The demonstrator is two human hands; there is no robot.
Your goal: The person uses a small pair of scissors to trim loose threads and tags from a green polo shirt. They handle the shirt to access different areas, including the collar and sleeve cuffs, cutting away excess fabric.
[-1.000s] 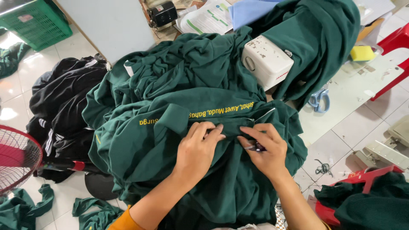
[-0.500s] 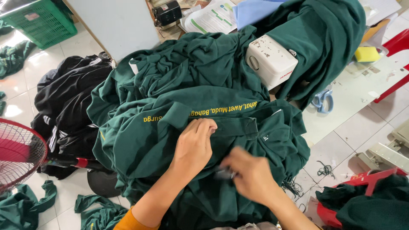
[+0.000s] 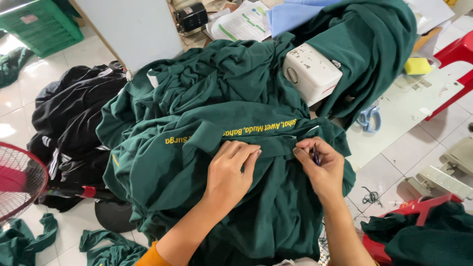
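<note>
A dark green garment [image 3: 256, 216] with yellow embroidered lettering lies heaped over my lap and the work surface. My left hand [image 3: 231, 170] rests flat on the fabric just below the lettering, fingers together, pressing it down. My right hand [image 3: 320, 165] is a little to the right, pinching a small dark tool, likely a thread snipper [image 3: 315, 155], against a seam of the garment. A white sewing machine [image 3: 310, 73] stands behind, half covered by more green cloth [image 3: 369, 44].
A pile of black clothes [image 3: 74, 123] lies to the left beside a red fan [image 3: 17, 180]. A green crate [image 3: 42, 24] is far left. Blue scissors [image 3: 368, 118], a yellow sponge [image 3: 418, 65], papers [image 3: 241, 22] and a red chair [image 3: 456, 54] surround the machine table.
My right hand dropped low toward my body, then came back up to the seam right of my left hand. The left hand stayed on the fabric.
</note>
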